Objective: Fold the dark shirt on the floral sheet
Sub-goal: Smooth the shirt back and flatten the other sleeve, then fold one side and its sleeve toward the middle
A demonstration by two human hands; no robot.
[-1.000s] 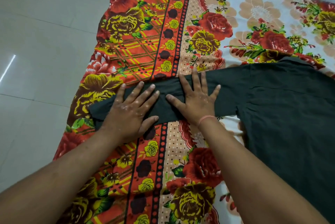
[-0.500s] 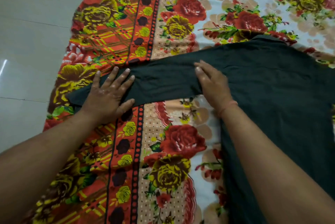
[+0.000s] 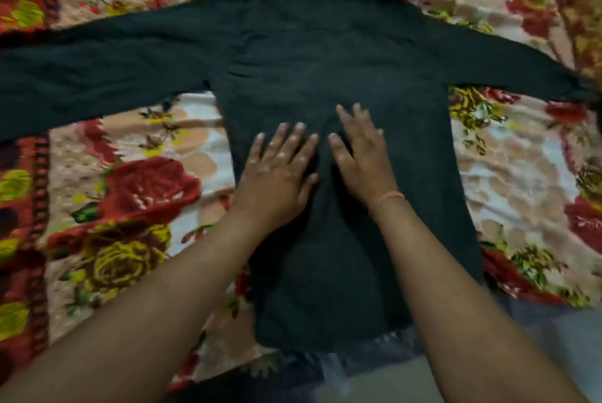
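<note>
The dark shirt [image 3: 325, 54] lies flat on the floral sheet [image 3: 146, 184], collar at the far end, both long sleeves spread out to left and right. My left hand [image 3: 277, 171] rests palm down on the middle of the shirt's body, fingers apart. Beside it, my right hand [image 3: 361, 151] also presses flat on the cloth, fingers spread; a thin pink band circles its wrist. Neither hand grips the fabric. The picture is blurred by motion.
The sheet's near edge [image 3: 267, 366] ends just past the shirt's hem, with grey floor [image 3: 560, 331] at the lower right. The left sleeve [image 3: 81, 76] runs out of view at the left edge.
Both hands have left the left sleeve and moved right onto the shirt's body. The view has swung right, so the whole shirt is now centred.
</note>
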